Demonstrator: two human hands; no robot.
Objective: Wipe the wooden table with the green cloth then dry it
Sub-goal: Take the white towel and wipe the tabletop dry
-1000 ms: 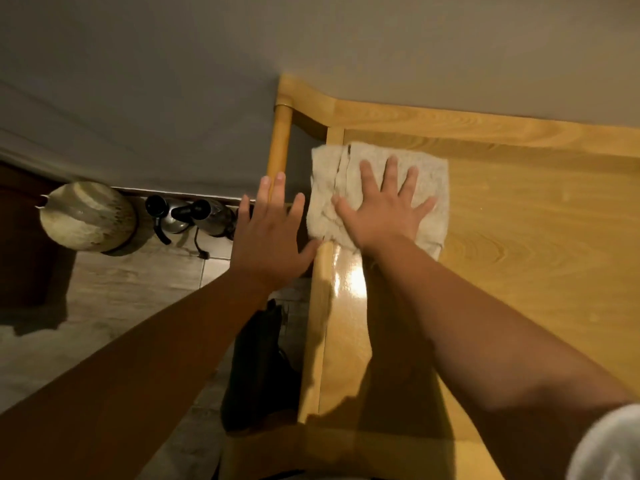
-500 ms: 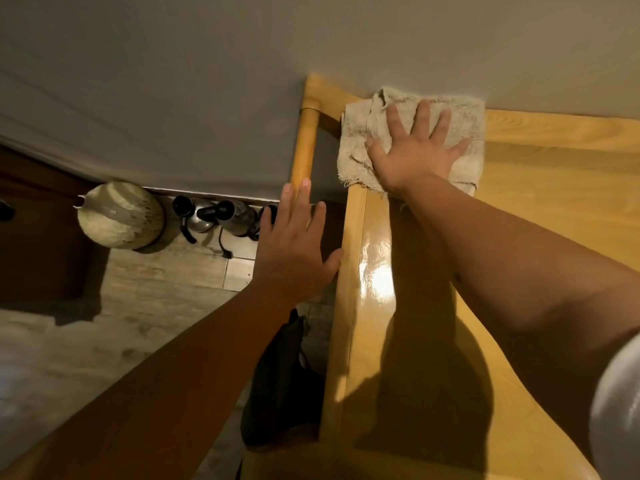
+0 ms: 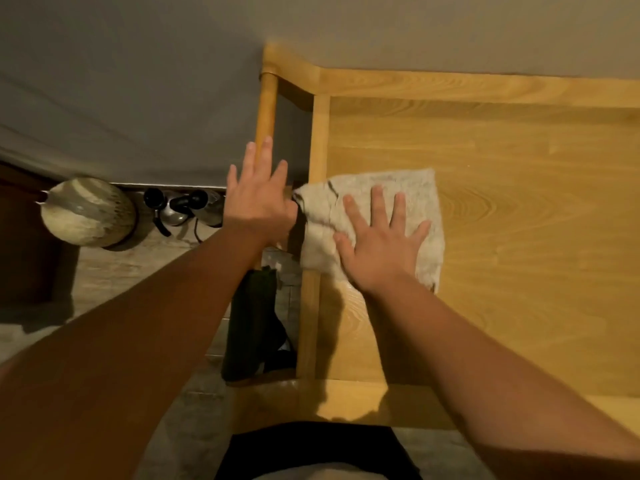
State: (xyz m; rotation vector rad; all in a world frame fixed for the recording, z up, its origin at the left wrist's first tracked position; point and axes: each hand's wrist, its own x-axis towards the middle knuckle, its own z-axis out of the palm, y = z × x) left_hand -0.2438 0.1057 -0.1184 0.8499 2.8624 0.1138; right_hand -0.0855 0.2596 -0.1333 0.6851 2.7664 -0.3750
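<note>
The wooden table fills the right half of the head view, pale yellow wood with a raised border. A pale beige cloth lies flat near the table's left edge, one corner hanging over the edge. My right hand presses flat on the cloth with fingers spread. My left hand hovers off the table's left side, fingers apart and empty, its thumb side close to the cloth's overhanging corner. No green cloth is in view.
A grey wall runs behind the table. On the floor at left stand a round pale vase and a few dark metal pots. A dark bag leans by the table leg.
My right hand has pulled the cloth back from the far left corner toward me along the left edge. My left hand stays hovering beside the table.
</note>
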